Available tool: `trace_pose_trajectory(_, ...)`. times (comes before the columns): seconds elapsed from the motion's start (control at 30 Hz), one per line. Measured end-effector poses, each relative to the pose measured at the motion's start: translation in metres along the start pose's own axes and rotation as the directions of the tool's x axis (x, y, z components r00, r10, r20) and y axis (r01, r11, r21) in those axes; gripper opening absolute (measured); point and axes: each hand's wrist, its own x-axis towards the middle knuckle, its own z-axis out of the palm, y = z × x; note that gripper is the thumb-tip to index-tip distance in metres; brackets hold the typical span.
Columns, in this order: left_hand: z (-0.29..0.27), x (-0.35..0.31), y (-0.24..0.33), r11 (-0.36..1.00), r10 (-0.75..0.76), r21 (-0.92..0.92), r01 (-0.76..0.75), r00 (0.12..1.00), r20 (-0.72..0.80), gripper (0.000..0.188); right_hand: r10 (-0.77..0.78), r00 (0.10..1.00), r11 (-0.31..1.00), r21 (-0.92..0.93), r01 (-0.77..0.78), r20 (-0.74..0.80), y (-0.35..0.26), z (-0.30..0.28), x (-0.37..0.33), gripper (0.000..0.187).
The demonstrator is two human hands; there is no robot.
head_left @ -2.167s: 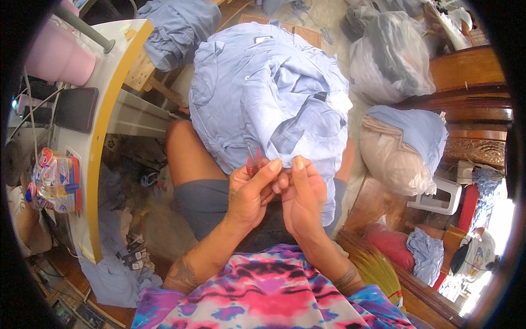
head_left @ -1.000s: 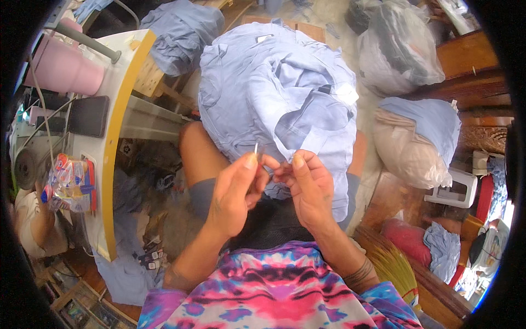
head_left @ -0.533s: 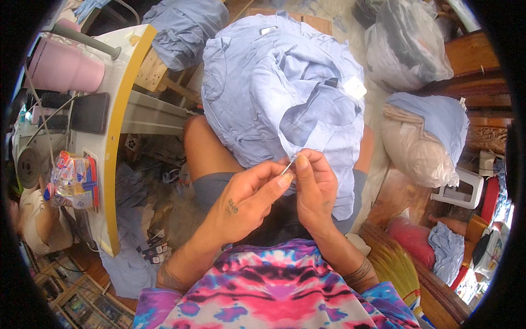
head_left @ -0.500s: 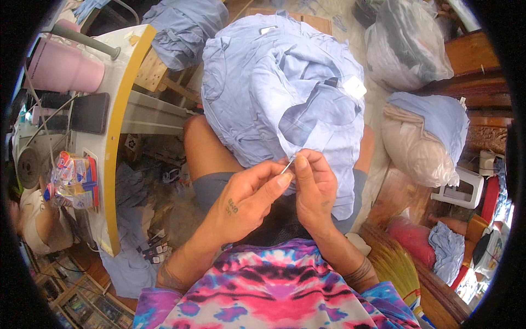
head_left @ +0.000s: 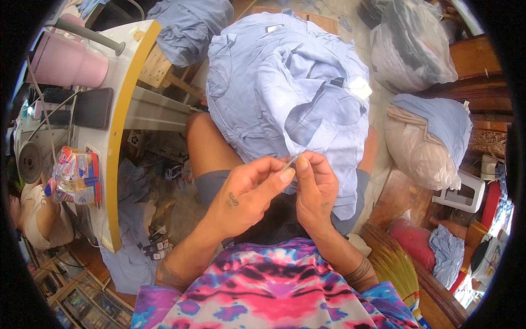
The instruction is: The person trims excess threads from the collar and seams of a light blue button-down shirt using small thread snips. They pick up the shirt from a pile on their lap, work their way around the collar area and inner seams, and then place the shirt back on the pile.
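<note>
A light blue garment lies bunched across my lap and spills forward, with a white tag near its neck opening. Close to its near edge, my left hand pinches a slim metal tool between thumb and fingers. The tool's tip meets the cloth by my right thumb; its exact kind is too small to tell. My right hand is closed in a pinch on the garment's edge, almost touching the left fingertips. The cloth directly under the fingers is mostly hidden.
On the left stands a white table with a yellow edge, bearing a pink tumbler, a dark phone and snack packs. Stuffed plastic bags and a white stool sit right, beside a broom. More blue cloth lies ahead.
The view has shifted slightly. Both hands remain at the garment's edge, and the metal tool shows at a slightly different angle between the left fingers.
</note>
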Motion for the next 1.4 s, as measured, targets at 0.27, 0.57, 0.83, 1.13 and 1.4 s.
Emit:
trace_pose_trajectory(0.27,-0.006,0.007,0.000,1.000,0.010,0.002,-0.011,1.000,0.028,0.033,-0.010,1.000,1.000,0.018,0.010,0.007,0.003,-0.001,0.001,0.016)
trace_pose_trajectory(0.57,-0.011,0.011,-0.016,0.963,0.114,-0.240,-0.122,0.992,-0.048,0.028,-0.025,0.998,0.999,0.022,0.026,-0.052,0.009,0.003,-0.004,0.015)
trace_pose_trajectory(0.83,-0.003,0.040,-0.021,0.955,0.227,-0.165,-0.245,0.966,-0.124,0.018,0.004,1.000,0.994,-0.106,-0.004,0.006,0.004,-0.001,-0.004,0.017)
trace_pose_trajectory(1.13,0.003,0.041,-0.023,0.913,0.192,-0.327,-0.244,0.964,-0.182,0.016,0.313,0.946,0.903,0.283,-0.324,0.087,-0.013,-0.005,0.000,0.021)
trace_pose_trajectory(1.4,-0.021,0.043,-0.029,0.886,0.082,-0.448,-0.125,0.990,-0.113,0.017,0.286,0.951,0.939,0.163,-0.303,0.121,0.003,0.008,0.008,0.020)
